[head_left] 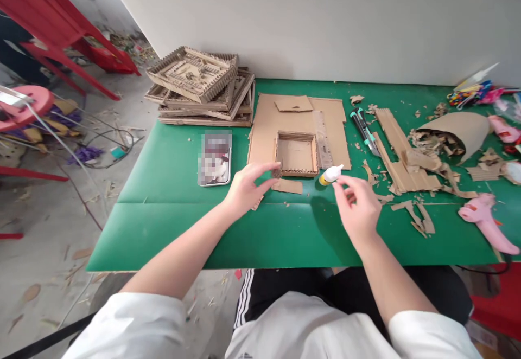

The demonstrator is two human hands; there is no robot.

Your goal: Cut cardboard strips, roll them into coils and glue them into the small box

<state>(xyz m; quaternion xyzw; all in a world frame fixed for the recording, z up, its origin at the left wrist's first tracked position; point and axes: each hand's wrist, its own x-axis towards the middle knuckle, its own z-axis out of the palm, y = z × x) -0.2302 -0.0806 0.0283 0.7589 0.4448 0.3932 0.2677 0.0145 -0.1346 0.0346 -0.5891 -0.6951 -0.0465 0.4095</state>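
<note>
My left hand (247, 186) pinches a small brown cardboard piece (277, 173) between thumb and fingertips, at the front left corner of a shallow square cardboard box (297, 173). My right hand (359, 207) is closed, thumb and index finger together, right beside a small glue bottle (328, 176) with a yellow label and white nozzle. Whether these fingers touch the bottle or hold something tiny is unclear. The bottle leans to the right in view. A flat cardboard strip (288, 186) lies in front of the box. Beneath the box is a larger cardboard sheet (260, 131).
Stacked cardboard trays (199, 85) stand at the back left, behind a phone (215, 158). A clear ruler (322, 139) lies right of the box. Farther right are a utility knife (363, 131), cardboard scraps (407, 153), a scrap-filled cardboard tube (459, 131) and a pink glue gun (486, 220).
</note>
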